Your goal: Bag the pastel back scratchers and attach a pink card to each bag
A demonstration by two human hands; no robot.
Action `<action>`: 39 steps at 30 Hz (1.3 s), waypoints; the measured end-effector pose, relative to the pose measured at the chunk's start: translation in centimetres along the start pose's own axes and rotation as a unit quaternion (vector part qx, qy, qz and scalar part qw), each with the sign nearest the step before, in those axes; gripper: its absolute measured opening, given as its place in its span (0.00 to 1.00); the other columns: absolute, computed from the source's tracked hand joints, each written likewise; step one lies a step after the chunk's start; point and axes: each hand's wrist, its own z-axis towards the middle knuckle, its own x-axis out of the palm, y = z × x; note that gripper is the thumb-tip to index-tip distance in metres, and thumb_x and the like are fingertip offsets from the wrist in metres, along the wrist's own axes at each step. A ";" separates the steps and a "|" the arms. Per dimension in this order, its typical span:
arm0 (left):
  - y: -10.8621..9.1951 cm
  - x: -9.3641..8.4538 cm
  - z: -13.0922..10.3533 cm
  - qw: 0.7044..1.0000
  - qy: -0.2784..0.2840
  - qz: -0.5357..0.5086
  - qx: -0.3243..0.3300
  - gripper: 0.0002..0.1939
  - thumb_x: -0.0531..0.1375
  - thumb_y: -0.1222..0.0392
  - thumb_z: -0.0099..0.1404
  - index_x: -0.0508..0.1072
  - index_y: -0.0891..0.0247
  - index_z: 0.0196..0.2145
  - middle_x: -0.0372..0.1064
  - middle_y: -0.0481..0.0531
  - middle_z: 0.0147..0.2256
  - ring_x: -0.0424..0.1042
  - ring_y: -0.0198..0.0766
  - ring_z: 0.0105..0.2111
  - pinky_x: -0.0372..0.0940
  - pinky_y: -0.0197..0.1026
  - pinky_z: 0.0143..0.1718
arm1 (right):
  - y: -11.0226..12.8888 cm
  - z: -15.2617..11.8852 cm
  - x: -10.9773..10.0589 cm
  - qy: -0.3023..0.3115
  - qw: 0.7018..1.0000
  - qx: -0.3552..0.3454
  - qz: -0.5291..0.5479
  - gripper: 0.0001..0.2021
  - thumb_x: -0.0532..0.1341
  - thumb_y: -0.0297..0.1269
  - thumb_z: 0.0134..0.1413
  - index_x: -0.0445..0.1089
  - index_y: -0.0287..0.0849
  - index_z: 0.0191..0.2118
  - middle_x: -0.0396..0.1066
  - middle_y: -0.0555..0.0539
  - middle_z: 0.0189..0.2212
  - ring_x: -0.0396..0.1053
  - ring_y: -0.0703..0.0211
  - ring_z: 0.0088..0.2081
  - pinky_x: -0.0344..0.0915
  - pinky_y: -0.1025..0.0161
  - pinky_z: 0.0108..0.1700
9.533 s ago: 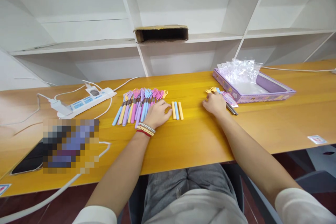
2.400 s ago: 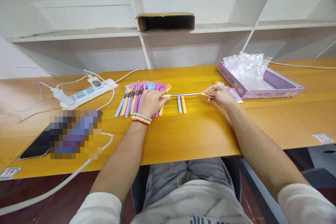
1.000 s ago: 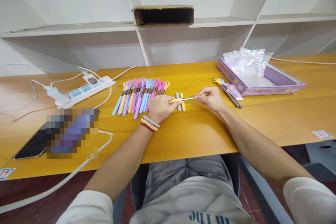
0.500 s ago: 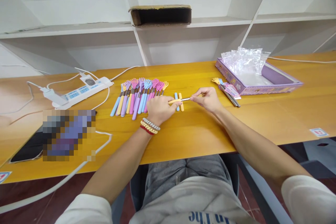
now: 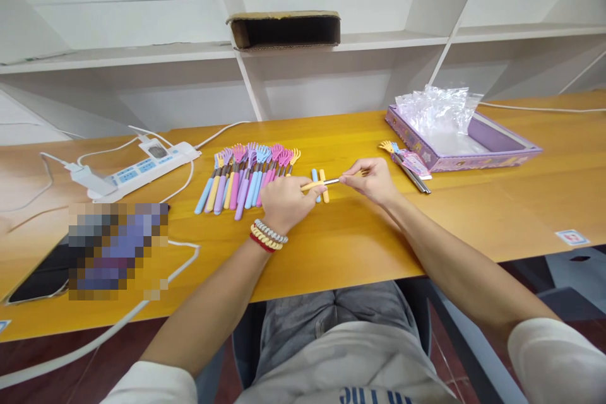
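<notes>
My left hand (image 5: 288, 202) is closed round the yellow handle (image 5: 312, 186) of a back scratcher. Its metal rod (image 5: 332, 180) runs across to my right hand (image 5: 369, 182), whose fingers pinch the far end; a bit of yellow shows there, mostly hidden. Beneath the rod lie a loose blue handle (image 5: 315, 182) and a loose yellow handle (image 5: 324, 192). Left of them, several back scratchers (image 5: 243, 189) in pink, purple, blue and yellow lie side by side, claws pointing away from me. To the right of my right hand are metal rods with claw heads (image 5: 411, 175), without coloured handles.
A purple box (image 5: 497, 161) holding clear plastic bags (image 5: 440, 117) stands at the right, a pink printed card (image 5: 416, 164) beside it. On the left are a white power strip (image 5: 146, 170) with cables and a phone (image 5: 42, 274). A cardboard box (image 5: 286, 31) sits on the shelf behind.
The view has shifted slightly. Both hands keep their hold on the yellow back scratcher, with the handle and rod in nearly the same position.
</notes>
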 end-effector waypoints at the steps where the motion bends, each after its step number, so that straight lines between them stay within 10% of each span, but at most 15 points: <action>1: 0.1 0.1 0.0 1.000 0.006 -0.002 0.003 0.23 0.52 0.38 0.59 0.78 0.56 0.29 0.70 0.53 0.22 0.67 0.41 0.26 0.46 0.40 0.24 | 0.0 0.0 0.0 0.001 1.000 -0.001 -0.002 0.09 0.68 0.38 0.33 0.69 0.40 0.18 0.65 0.50 0.15 0.59 0.67 0.18 0.51 0.68 0.19; 20: 2.7 1.3 1.5 0.985 -0.008 0.033 0.171 0.15 0.50 0.52 0.65 0.75 0.58 0.37 0.69 0.52 0.35 0.66 0.40 0.38 0.55 0.43 0.39 | 0.0 1.3 -1.0 0.050 0.966 0.141 0.210 0.18 0.57 0.52 0.46 0.60 0.45 0.39 0.73 0.48 0.31 0.60 0.66 0.13 0.45 0.69 0.13; 27: 5.8 -0.1 2.9 0.987 -0.122 0.094 -0.045 0.19 0.49 0.51 0.64 0.76 0.63 0.34 0.67 0.57 0.31 0.66 0.44 0.35 0.58 0.43 0.35 | -0.4 1.9 -2.0 0.009 0.965 0.128 0.229 0.21 0.52 0.57 0.49 0.58 0.47 0.42 0.70 0.47 0.37 0.64 0.66 0.18 0.48 0.68 0.16; 32: 8.2 -0.3 3.5 0.969 -0.054 0.126 -0.207 0.22 0.50 0.47 0.61 0.77 0.66 0.32 0.71 0.63 0.31 0.70 0.51 0.34 0.61 0.47 0.32 | -0.9 2.1 -2.2 0.009 0.964 0.150 0.219 0.20 0.52 0.56 0.51 0.58 0.46 0.41 0.69 0.48 0.33 0.63 0.66 0.17 0.47 0.69 0.15; 39: 8.5 0.5 3.4 0.964 -0.008 0.119 -0.236 0.19 0.52 0.51 0.58 0.77 0.65 0.36 0.73 0.66 0.33 0.71 0.54 0.37 0.64 0.50 0.34 | -0.9 2.0 -1.7 0.039 0.967 0.164 0.189 0.19 0.50 0.55 0.54 0.59 0.45 0.41 0.70 0.48 0.30 0.63 0.66 0.17 0.47 0.69 0.14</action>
